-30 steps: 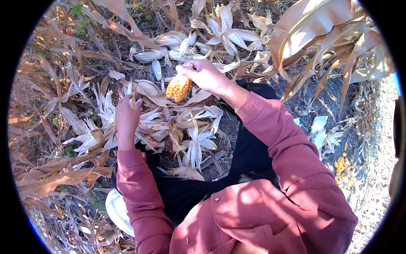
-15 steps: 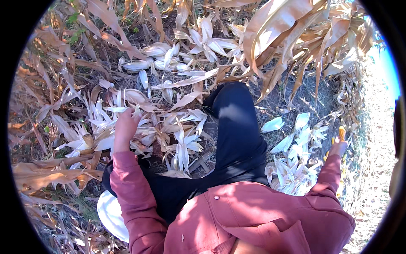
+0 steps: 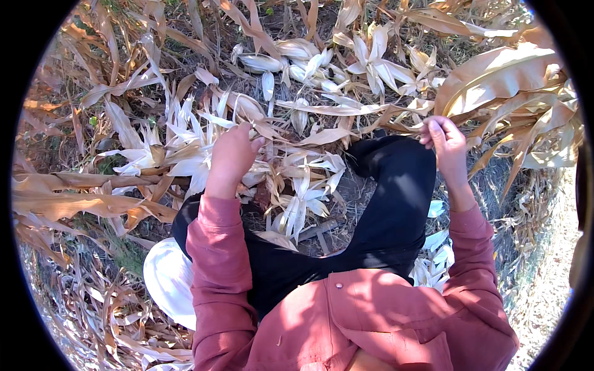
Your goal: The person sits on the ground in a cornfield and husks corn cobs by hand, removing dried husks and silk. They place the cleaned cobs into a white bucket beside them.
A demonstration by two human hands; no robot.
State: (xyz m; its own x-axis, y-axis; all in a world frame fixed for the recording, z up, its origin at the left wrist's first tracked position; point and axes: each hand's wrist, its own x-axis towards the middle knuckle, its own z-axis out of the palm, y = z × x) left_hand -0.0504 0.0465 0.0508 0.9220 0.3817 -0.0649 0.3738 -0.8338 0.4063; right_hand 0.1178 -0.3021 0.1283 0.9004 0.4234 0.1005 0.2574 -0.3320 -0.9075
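My left hand (image 3: 234,154) hovers over a heap of pale, opened corn husks (image 3: 179,133). Its thumb stands apart from the bent fingers, and I see nothing held between them. My right hand (image 3: 447,143) is raised above my bent knee, beside a broad dry corn leaf (image 3: 489,80). Its fingers are curled in with the thumb against them; whatever they may hold is hidden. Several ears of corn in their husks (image 3: 263,63) lie on the ground ahead of my left hand.
Dry corn stalks (image 3: 55,204) crowd the left side. A white rounded object (image 3: 168,283) sits by my left elbow. More loose husks (image 3: 436,263) show between my leg in black trousers (image 3: 396,191) and my right sleeve. Sunlit, litter-strewn ground (image 3: 544,247) runs along the right.
My right hand has left the yellow corn cob at the far right and come up and inward over my knee. My left hand has shifted slightly inward; the whole view has turned a little.
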